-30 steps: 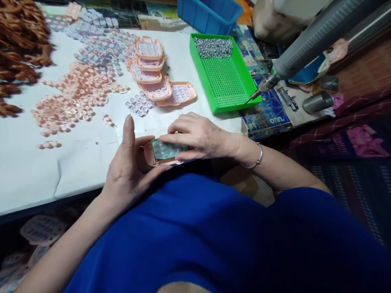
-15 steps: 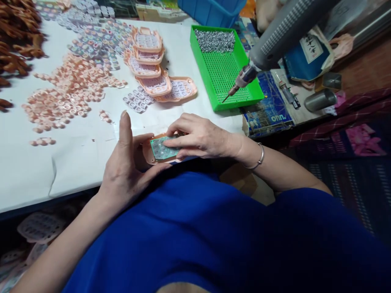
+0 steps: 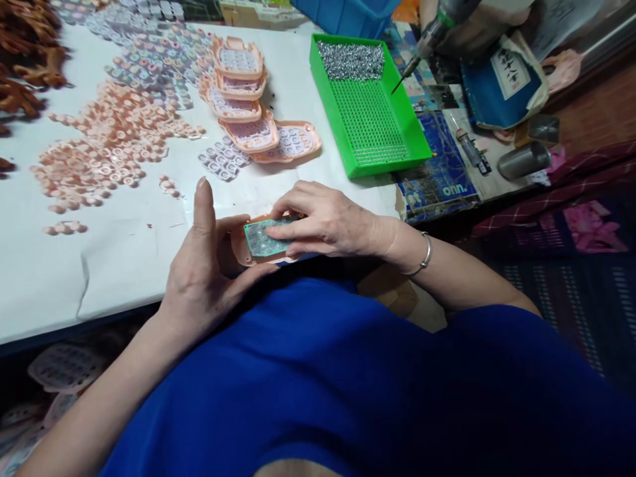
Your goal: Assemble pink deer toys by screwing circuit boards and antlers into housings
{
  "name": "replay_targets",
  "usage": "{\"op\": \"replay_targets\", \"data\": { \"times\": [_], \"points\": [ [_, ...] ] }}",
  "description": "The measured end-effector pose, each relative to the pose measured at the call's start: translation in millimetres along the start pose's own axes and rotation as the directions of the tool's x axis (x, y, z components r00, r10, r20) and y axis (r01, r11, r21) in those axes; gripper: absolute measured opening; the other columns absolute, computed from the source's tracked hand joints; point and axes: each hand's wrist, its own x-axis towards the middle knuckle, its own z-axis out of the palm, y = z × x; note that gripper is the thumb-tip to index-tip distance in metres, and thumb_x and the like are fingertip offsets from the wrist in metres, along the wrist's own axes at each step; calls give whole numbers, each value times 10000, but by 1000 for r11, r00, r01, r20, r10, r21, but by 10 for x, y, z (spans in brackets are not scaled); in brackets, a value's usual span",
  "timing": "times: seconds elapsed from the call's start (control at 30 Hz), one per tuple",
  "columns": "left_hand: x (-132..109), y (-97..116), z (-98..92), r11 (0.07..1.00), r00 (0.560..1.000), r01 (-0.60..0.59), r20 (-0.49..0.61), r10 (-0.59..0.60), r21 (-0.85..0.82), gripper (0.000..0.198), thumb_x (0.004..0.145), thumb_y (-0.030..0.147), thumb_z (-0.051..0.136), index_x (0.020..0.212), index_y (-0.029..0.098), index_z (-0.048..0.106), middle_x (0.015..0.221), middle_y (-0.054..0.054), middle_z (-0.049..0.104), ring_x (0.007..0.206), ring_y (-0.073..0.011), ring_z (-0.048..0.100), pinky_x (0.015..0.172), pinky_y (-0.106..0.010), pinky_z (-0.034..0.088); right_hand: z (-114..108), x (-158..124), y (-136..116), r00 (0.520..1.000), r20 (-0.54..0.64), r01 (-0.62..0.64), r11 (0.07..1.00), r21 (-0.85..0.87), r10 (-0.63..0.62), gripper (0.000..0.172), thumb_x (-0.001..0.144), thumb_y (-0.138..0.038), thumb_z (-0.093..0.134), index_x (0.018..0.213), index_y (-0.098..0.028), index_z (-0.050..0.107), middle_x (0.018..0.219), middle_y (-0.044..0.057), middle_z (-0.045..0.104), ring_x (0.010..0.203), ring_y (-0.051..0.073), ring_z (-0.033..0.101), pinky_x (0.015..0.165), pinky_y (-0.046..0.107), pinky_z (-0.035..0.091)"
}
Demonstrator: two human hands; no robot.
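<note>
My left hand (image 3: pixel 196 268) is wrapped round the left end of a peach plastic casing (image 3: pixel 239 248), its thumb raised. Inside the casing lies a green circuit board (image 3: pixel 258 240). Fingers of my right hand (image 3: pixel 322 222) rest on the board's right part, thumb and fingers closed about it and the casing's right end. That end is mostly hidden by the hand. The casing is held at the table's front edge, close to my body.
Stacked peach casings with keypads (image 3: pixel 248 93) stand beyond my hands. Peach rubber pieces (image 3: pixel 106 152) are heaped at left. A green tray (image 3: pixel 368 126) holds screws (image 3: pixel 350 61) at its far end. An electric screwdriver (image 3: pixel 437 33) hangs over the tray's right side.
The hanging screwdriver has swung up and to the right, away from the tray's near end. My hands, the casing and the board have hardly moved.
</note>
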Motion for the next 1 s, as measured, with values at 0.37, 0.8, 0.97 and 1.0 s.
{"op": "replay_targets", "data": {
  "times": [0.37, 0.8, 0.97, 1.0],
  "points": [
    [-26, -25, 15, 1000, 1000, 12, 11, -12, -16, 1063, 882, 506, 686, 1618, 276, -46, 1203, -144, 710, 1017, -259, 730, 807, -408, 625, -30, 7, -14, 1000, -8, 7, 999, -41, -8, 485, 1073, -503, 278, 1254, -202, 613, 1212, 108, 551, 1039, 218, 468, 899, 405, 396],
    [153, 110, 42, 887, 918, -386, 11, 397, 252, 614, 929, 209, 663, 1491, 151, 424, 1091, -126, 737, 946, -245, 701, 807, -354, 545, -38, 43, -84, 997, -61, -44, 998, -33, 42, 378, 1040, -446, 439, 1071, -141, 660, 1090, 108, 622, 966, 229, 510, 870, 377, 448],
    [127, 46, 85, 885, 902, -410, -42, 429, 222, 609, 889, 137, 701, 1458, 146, 482, 1050, -117, 743, 945, -249, 714, 818, -356, 568, 64, 14, -128, 975, -156, -140, 984, 108, 156, 383, 1006, -428, 550, 1184, -89, 565, 1089, 117, 672, 951, 204, 580, 883, 338, 498],
    [134, 36, 88, 863, 887, -442, -26, 462, 244, 528, 881, 119, 703, 1384, 121, 543, 1042, -131, 740, 945, -254, 714, 810, -357, 572, 72, -15, -136, 964, -209, -139, 983, 124, 162, 390, 1008, -429, 549, 1194, -87, 545, 1094, 120, 670, 975, 196, 599, 897, 327, 507]
  ]
}}
